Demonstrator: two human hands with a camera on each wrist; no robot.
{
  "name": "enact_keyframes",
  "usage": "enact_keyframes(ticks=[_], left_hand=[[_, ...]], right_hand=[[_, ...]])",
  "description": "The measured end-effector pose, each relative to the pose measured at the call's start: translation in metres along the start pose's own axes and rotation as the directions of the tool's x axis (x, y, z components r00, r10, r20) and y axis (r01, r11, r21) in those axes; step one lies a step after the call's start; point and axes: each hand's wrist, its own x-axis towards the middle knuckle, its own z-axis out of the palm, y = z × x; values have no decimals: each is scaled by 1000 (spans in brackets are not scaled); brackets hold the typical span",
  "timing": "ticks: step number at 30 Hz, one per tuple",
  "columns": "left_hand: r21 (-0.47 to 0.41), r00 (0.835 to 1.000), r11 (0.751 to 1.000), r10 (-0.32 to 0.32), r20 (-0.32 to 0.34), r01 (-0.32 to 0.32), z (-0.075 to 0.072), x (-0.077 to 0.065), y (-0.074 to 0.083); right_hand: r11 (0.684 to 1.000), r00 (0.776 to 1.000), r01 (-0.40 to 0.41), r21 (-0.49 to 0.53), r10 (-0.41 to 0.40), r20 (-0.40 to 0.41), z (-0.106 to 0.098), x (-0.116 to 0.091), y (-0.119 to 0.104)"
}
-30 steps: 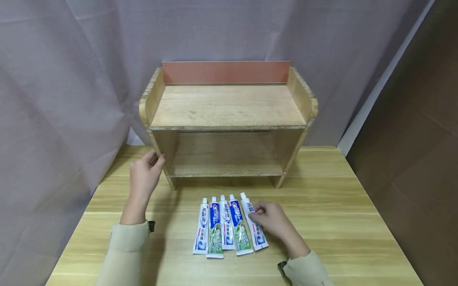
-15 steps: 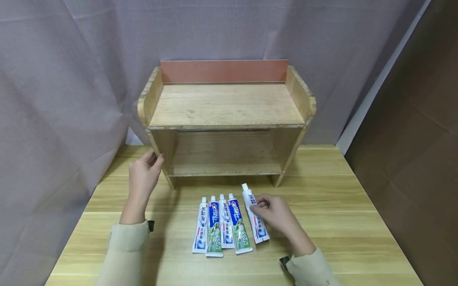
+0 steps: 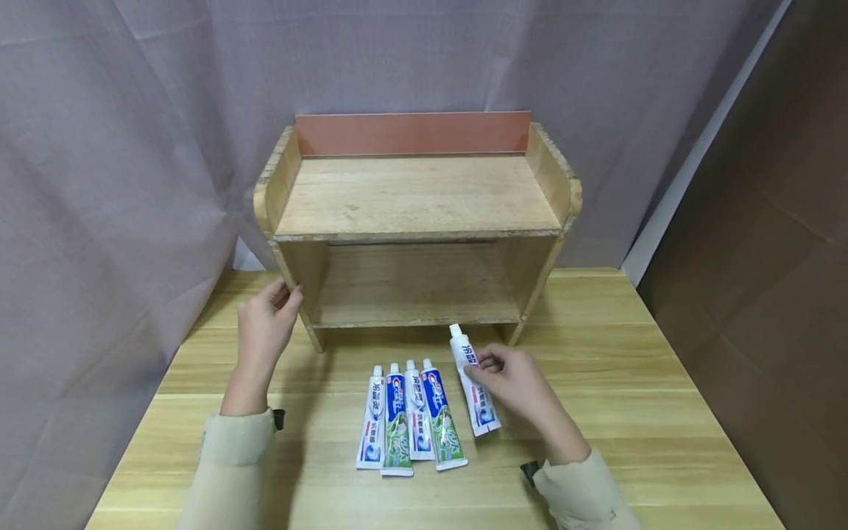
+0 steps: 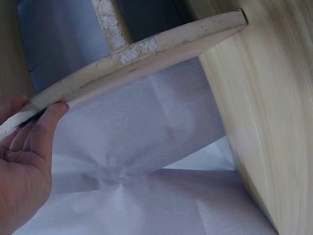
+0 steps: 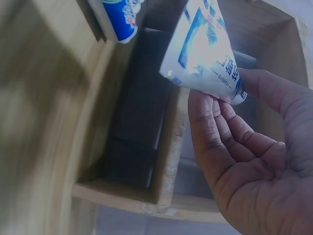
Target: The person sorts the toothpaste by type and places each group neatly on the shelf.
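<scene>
Though glare-washed, white tube (image 5: 203,54), seemingly glossy

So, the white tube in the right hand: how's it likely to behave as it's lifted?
The white tube will probably hold its shape: pinched by the right hand, it looks straight, with no sag. Its wide, flat end suggests thin walls that might dent under a hard squeeze. The bright glare in the right wrist view hints at a smooth, perhaps slightly slippery surface.

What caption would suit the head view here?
Right hand holds a white toothpaste tube beside four other tubes; left hand grips the side of a wooden shelf.
</scene>
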Motion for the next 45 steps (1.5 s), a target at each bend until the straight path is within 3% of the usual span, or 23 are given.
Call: enact_keyframes(ticks=[9, 16, 45], left_hand=[[-4, 1000, 1000, 7, 8, -7, 0, 0, 0], [-5, 1000, 1000, -10, 10, 10, -1, -1, 0], [-20, 1000, 1000, 2, 0, -2, 1, -1, -1]], right_hand=[[1000, 1000, 15, -6, -15, -18, -12, 2, -13], [997, 996, 74, 39, -72, -48, -19, 5, -20], [977, 968, 212, 5, -209, -135, -50, 20, -61]])
